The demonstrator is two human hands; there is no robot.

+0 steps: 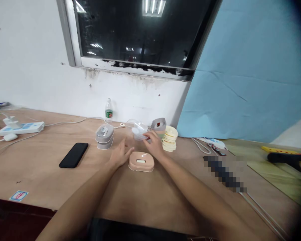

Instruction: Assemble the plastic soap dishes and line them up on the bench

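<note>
A pink soap box (141, 161) with a white patch on its lid lies on the wooden table (45, 174) between my two hands. My left hand (120, 154) hovers just left of it, fingers stretched out and holding nothing. My right hand (153, 142) reaches past the box and pinches a clear plastic piece (138, 131) from a small stack of clear lids. Behind my right hand are a stack of cream trays (170, 138) and a grey lidded box (158, 124). Grey soap boxes (104, 136) are stacked to the left.
A black phone (73, 155) lies flat on the left. A white power strip (21, 128) with cables sits at the far left. A small bottle (108, 110) stands by the wall. Cables, a blurred patch and a yellow-black tool (288, 155) lie at right.
</note>
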